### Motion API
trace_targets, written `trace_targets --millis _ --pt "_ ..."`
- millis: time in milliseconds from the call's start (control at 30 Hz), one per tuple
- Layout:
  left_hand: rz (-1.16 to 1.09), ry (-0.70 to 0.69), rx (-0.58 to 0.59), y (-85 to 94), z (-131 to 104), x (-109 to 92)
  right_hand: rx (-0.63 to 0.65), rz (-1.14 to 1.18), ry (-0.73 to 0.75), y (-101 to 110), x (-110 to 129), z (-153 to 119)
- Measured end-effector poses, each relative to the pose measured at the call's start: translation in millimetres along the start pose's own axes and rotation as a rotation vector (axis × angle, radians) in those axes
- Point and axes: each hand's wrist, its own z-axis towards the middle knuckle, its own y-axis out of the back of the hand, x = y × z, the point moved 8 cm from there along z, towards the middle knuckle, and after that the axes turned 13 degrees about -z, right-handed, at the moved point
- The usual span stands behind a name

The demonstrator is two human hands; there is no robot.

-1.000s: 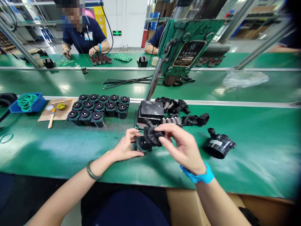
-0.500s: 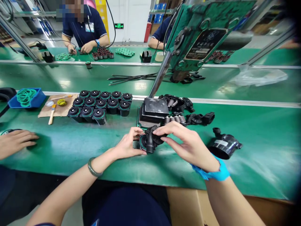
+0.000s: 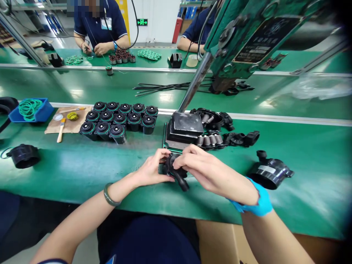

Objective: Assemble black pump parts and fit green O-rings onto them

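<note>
Just in front of the black press base [image 3: 184, 126], my left hand [image 3: 148, 170] grips a black pump body [image 3: 165, 170] from its left side, thumb below and fingers above. My right hand [image 3: 205, 169] has its fingers closed on a black pump cover [image 3: 173, 161] lying against that body. The cover's spout [image 3: 182, 182] points down and to the right. My right fingers hide much of the cover, and the cover hides most of the body. Whether the cover is fully seated I cannot tell.
Several black pump bodies with green rings [image 3: 119, 118] stand in rows at left. Beyond them are a brush [image 3: 61, 131] and a blue tray [image 3: 45, 112] of green rings. Black cylindrical housings [image 3: 268, 174] lie at both sides. A green press head [image 3: 247, 44] overhangs the right.
My right hand has moved left over the pump body, turning the cover so its spout swings from downward to lower right. At far left, a neighbour's hand has gone, revealing a black housing.
</note>
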Motion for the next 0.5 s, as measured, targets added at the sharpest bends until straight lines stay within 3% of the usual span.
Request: trace_targets --millis 333,500 --pt "0.029 0.016 0.004 0.1 -0.7 2.1 0.031 -0.055 0.005 -7.4 0.5 1.2" --pt "0.093 -0.112 0.035 -0.3 -2.7 -4.5 0.014 -0.055 0.023 -8.3 2.4 3.6"
